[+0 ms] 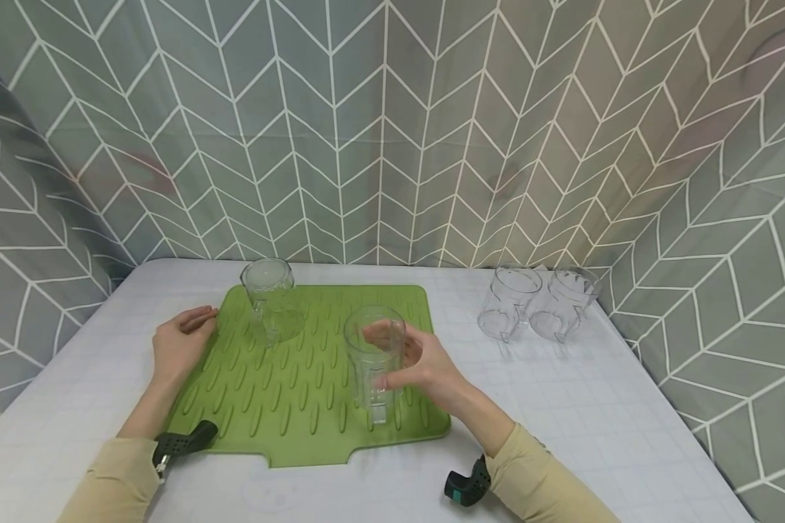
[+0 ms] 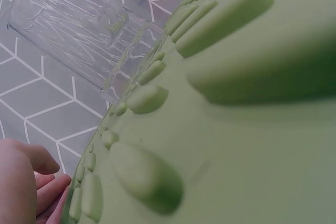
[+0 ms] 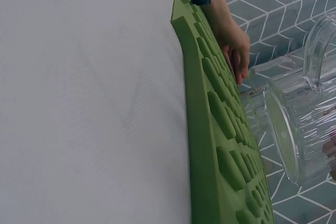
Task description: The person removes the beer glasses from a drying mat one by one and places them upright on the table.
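My right hand (image 1: 425,363) grips a clear glass mug (image 1: 366,363), thumb on the near side and fingers around the back. The mug is over the right part of a green ridged mat (image 1: 314,392), its handle toward me. In the right wrist view, the round end of the held mug (image 3: 283,135) faces the mat and stands apart from it. My left hand (image 1: 179,345) rests at the mat's left edge, fingers loosely bent, holding nothing. Another clear mug (image 1: 271,301) stands on the mat's back left corner, close to the left hand.
Two more clear mugs, one (image 1: 510,301) beside the other (image 1: 562,305), stand at the back right on the white tablecloth (image 1: 543,392). A patterned curtain (image 1: 379,145) hangs behind and along the sides of the table.
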A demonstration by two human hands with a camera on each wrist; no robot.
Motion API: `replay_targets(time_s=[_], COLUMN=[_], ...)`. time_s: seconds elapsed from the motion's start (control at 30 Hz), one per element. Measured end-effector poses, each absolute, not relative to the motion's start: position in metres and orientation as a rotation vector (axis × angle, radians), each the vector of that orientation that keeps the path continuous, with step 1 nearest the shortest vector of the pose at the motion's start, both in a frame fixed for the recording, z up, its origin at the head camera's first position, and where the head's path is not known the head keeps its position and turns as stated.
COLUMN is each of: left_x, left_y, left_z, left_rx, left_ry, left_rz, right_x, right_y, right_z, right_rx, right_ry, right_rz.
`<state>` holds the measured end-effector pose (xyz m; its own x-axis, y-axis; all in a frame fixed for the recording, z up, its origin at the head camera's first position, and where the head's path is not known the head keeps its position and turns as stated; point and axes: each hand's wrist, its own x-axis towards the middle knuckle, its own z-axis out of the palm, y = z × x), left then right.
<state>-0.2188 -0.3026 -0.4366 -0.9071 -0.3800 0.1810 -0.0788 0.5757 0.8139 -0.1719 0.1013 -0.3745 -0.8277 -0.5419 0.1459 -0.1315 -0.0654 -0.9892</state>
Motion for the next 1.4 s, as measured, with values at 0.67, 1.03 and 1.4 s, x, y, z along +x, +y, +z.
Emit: replay_targets(time_s=[0.67,1.03,1.4], left_x=[-0.219,-0.218,-0.218], left_y=[-0.304,-0.303,-0.303], left_z=[-0.439,-0.439,-0.438], left_rx=[0.333,0.335,0.329], left_ry=[-2.461,-2.458,-2.446], left_rz=[-1.264,-1.253,-1.266], right_x=[-0.17,-0.17,-0.169], right_y=[0.127,0.15,0.169], right_z=[-0.38,-0.384,-0.387], right_rx=[-0.678,-0.715,-0.667], right_ry=[1.998,2.067,2.137], right_rz=[-2.005,-1.986,-1.985])
